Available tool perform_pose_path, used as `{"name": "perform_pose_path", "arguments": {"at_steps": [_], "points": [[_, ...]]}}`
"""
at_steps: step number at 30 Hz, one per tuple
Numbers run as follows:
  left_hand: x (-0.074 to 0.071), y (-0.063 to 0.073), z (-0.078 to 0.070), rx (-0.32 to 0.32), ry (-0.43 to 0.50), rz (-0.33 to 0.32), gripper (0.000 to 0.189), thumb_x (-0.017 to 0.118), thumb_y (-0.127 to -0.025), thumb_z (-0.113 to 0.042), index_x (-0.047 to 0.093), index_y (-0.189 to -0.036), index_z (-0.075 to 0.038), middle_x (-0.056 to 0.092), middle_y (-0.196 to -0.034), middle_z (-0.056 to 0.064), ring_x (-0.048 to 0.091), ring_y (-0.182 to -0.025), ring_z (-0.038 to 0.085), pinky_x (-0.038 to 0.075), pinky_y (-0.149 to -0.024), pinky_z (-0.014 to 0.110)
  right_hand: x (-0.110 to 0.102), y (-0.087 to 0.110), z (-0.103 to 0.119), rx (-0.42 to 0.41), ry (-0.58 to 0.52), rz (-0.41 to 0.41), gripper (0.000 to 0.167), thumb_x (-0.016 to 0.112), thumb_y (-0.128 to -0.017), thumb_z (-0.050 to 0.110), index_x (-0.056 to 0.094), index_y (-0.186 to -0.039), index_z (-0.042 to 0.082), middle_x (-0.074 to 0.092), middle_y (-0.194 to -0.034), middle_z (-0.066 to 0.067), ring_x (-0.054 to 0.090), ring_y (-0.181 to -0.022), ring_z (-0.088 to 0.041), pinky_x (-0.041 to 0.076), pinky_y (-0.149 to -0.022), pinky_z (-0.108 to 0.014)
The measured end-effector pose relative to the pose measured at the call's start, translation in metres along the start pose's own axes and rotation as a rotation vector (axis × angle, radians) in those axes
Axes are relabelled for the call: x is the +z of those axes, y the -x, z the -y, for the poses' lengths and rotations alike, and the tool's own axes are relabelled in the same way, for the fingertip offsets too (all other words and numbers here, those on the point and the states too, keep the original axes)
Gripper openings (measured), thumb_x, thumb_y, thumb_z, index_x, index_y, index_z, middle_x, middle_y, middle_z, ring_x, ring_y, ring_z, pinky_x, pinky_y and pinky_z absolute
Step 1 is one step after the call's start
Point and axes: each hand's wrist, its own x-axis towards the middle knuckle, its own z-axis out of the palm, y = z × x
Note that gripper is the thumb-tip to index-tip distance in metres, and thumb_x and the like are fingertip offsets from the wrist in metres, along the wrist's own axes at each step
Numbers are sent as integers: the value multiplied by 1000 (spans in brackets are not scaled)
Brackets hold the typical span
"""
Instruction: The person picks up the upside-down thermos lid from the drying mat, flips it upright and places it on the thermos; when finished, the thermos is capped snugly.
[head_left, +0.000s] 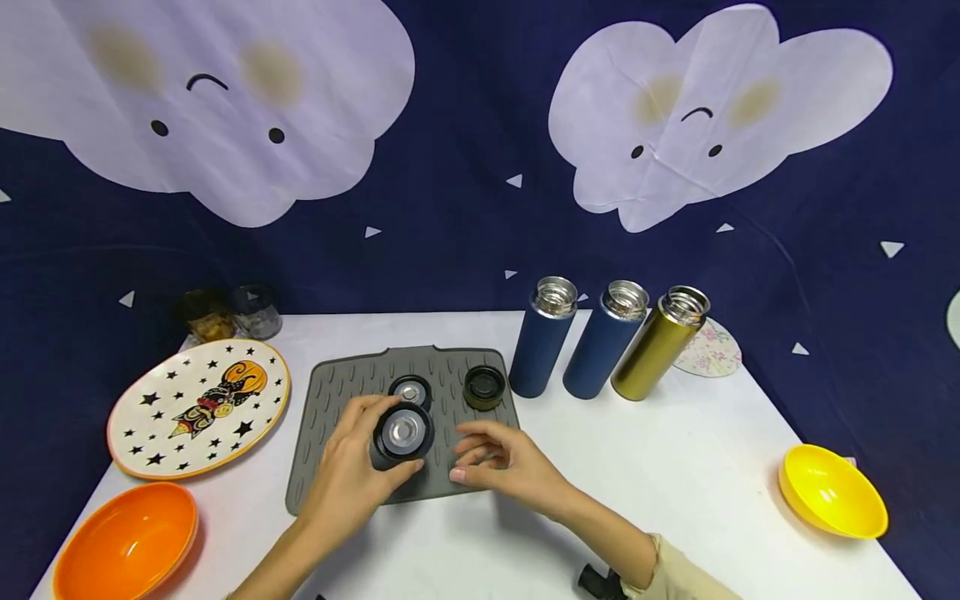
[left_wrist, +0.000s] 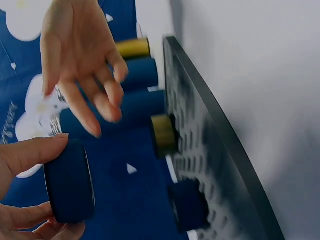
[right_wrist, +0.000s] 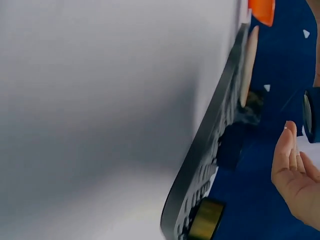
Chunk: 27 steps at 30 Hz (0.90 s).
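Note:
My left hand (head_left: 348, 471) grips a dark blue bottle lid (head_left: 402, 435) by its sides, thumb and fingers on opposite edges, above a grey drying mat (head_left: 318, 433). In the left wrist view, the held lid (left_wrist: 69, 182) shows its smooth blue side wall. To its right in the head view, my right hand (head_left: 517, 467) hovers with loosely bent fingers and holds nothing. Past the held lid, a second blue lid (head_left: 410, 388) sits on the mat. A gold lid (head_left: 483, 387) with a black top lies near the mat's right side.
Two blue bottles (head_left: 542, 346) (head_left: 606, 348) and a gold bottle (head_left: 656, 354) stand uncapped right of the mat. A star-patterned plate (head_left: 165, 417), an orange bowl (head_left: 123, 542) and two glasses (head_left: 257, 312) are on the left. A yellow bowl (head_left: 832, 492) sits far right, a floral disc (head_left: 712, 350) behind.

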Motion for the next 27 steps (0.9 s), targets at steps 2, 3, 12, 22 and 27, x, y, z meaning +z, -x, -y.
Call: {"name": "perform_pose_path", "arguments": {"at_steps": [2,3,12,22,27], "points": [[2,5,-6,41,-2,-6,77,94,-60,-5,61,-129,-3,58,-122,8,61,-112,28,52,-92,51,4,-1,1,19,-78,12,57,71,-92,20,49,-140,-2,61,-124,-25,66,-104,-15,55,-90,-27],[4,7,-9,62,-6,-11,77,94,-59,-5,61,-128,-3,58,-122,7,62,-112,26,53,-92,50,6,-2,2,23,-114,17,56,69,-93,19,48,-140,-4,61,-124,-24,66,-103,-14,55,-90,-27],[13,21,-21,227,-53,-49,76,96,-57,-7,63,-125,0,58,-119,3,61,-109,16,55,-92,40,17,2,6,40,-405,62,47,61,-98,15,49,-137,-11,64,-127,-24,71,-102,-18,55,-94,-37],[17,28,-21,347,-99,-46,78,95,-59,-6,59,-129,-1,55,-127,6,55,-119,19,52,-97,39,25,11,7,43,-568,-1,47,62,-95,4,47,-134,-18,68,-122,-18,70,-106,-21,55,-93,-36],[14,31,-21,259,-31,45,88,93,-66,-23,50,-142,-10,49,-140,5,53,-127,21,51,-99,45,25,20,7,-46,-430,-96,48,67,-91,2,51,-133,-16,68,-121,-22,70,-105,-16,57,-90,-30]]}}
